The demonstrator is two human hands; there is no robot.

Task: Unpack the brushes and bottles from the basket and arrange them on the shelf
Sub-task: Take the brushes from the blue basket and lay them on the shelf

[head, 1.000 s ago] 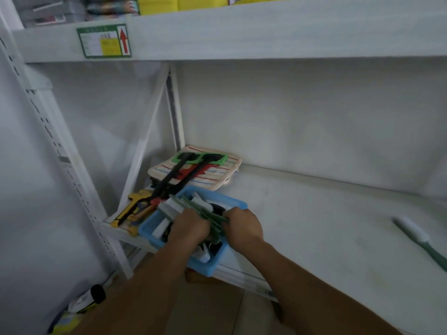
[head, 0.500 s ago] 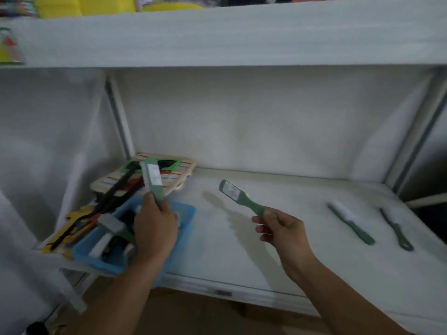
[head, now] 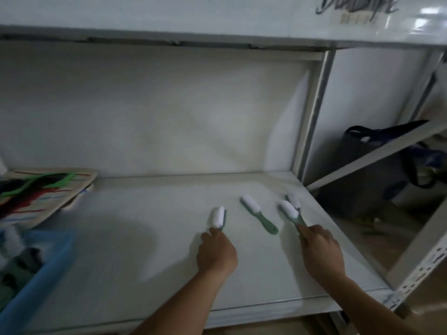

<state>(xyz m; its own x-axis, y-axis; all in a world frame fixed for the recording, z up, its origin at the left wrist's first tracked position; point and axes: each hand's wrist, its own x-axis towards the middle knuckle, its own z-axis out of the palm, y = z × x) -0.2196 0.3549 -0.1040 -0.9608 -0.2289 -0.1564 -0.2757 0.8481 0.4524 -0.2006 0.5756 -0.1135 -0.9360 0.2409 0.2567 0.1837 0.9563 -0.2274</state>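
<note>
Both my hands rest on the white shelf (head: 150,238), each gripping the handle of a green brush with white bristles. My left hand (head: 216,252) holds one brush (head: 218,217) with its head pointing away from me. My right hand (head: 321,250) holds a second brush (head: 289,211) low over the shelf's right part. A third brush (head: 256,212) lies loose between them. A fourth brush (head: 294,199) lies just behind the right one, mostly hidden. The blue basket (head: 43,274) sits at the bottom left with more brushes in it.
A striped board (head: 46,206) with green, red and black tools on it lies at the far left of the shelf. A metal upright (head: 312,112) bounds the shelf on the right. Beyond it stands a dark bag (head: 370,153). Another shelf board (head: 217,18) runs overhead.
Both hands lifted a brush each out of the basket and carried them right to the shelf's right part. The view swung right, so the basket now sits at the left edge.
</note>
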